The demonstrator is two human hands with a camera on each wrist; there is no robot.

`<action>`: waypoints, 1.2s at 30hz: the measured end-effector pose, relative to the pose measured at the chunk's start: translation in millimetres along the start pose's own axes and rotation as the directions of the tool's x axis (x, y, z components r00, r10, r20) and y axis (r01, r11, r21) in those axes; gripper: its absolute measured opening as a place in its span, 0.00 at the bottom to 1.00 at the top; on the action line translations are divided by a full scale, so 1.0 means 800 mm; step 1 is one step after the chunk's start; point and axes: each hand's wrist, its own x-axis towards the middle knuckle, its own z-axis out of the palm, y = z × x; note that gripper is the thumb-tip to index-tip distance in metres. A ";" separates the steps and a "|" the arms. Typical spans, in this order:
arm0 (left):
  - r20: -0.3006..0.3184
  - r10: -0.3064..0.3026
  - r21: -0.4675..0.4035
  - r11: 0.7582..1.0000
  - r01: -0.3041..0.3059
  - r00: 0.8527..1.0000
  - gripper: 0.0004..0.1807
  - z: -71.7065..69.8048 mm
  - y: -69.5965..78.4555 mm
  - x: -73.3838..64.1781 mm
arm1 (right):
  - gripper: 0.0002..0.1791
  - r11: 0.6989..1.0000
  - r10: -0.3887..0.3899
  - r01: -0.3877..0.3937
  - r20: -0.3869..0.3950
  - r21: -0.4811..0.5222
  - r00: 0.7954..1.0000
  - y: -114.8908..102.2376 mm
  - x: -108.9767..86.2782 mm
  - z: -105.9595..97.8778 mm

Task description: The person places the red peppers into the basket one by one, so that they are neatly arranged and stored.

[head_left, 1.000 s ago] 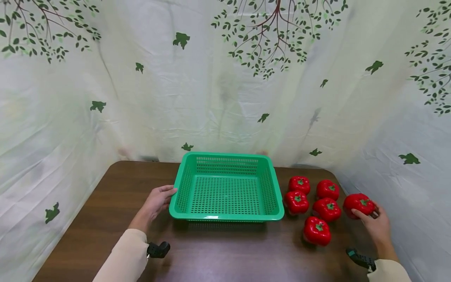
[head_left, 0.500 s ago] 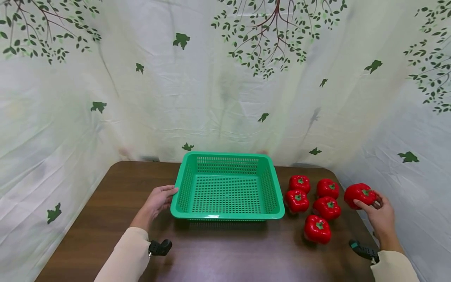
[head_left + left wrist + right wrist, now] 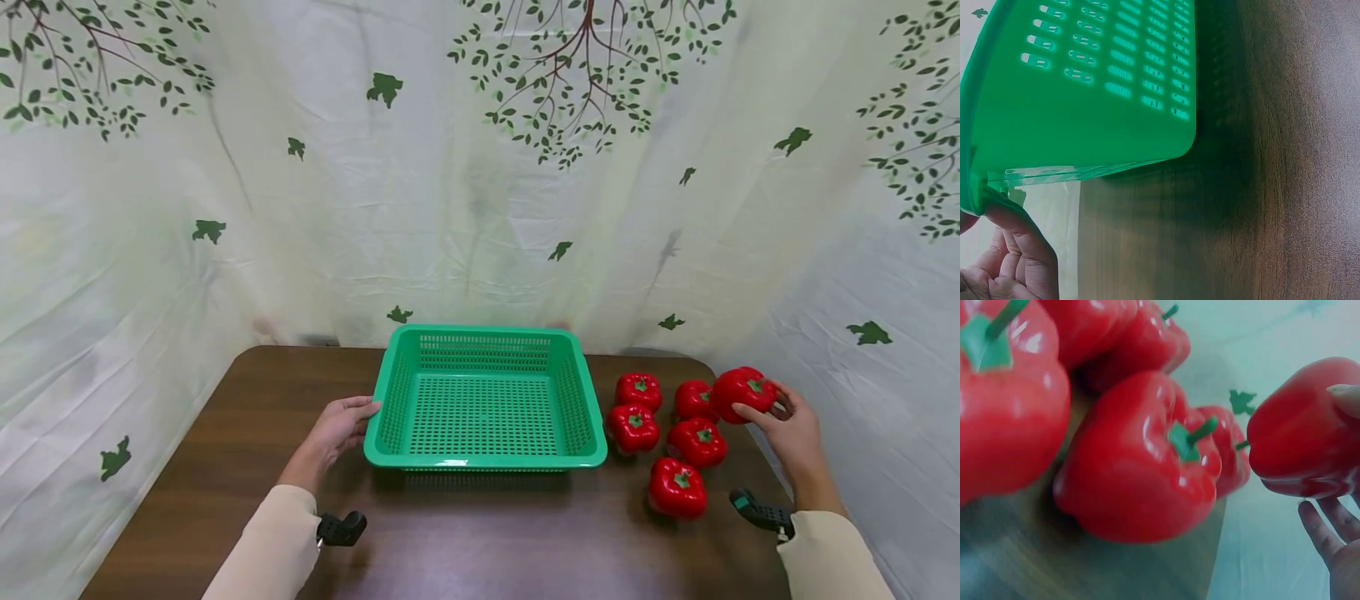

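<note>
A green plastic basket [image 3: 480, 417] with perforated walls stands on the table, and nothing lies inside it. At its left rim my left hand [image 3: 341, 429] pinches the edge; the left wrist view shows a finger [image 3: 1019, 228] under the lip. My right hand [image 3: 795, 433] grips a red bell pepper [image 3: 738, 396] with a green stem, held above the table's right side. In the right wrist view this bell pepper [image 3: 1304, 431] is apart from a bell pepper [image 3: 1141, 462] on the table. Several more red bell peppers [image 3: 697, 442] stand between the basket and my right hand.
The brown wooden table [image 3: 480, 542] has rounded far corners. A white curtain [image 3: 480, 208] printed with leaves and branches hangs behind it and along both sides. The right edge of the table runs close below my right hand.
My right hand has lifted the bell pepper at the far right, then carried it left and farther back, near the rear bell pepper. My left hand keeps its hold on the basket.
</note>
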 end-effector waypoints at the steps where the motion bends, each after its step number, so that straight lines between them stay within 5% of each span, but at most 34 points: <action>1: 0.004 0.003 0.001 1.000 -0.003 1.000 0.25 0.000 0.000 0.000 | 0.50 1.000 -0.008 0.008 0.009 0.003 1.000 -0.003 0.001 0.002; 14: 0.011 -0.015 0.018 1.000 0.014 1.000 0.24 -0.005 0.004 -0.001 | 0.49 0.992 -0.107 0.115 0.128 -0.056 0.986 -0.037 0.015 0.035; 36: 0.028 -0.013 0.011 1.000 0.012 1.000 0.26 -0.002 0.002 0.001 | 0.48 0.987 -0.161 0.158 0.213 0.035 0.964 -0.068 0.022 0.086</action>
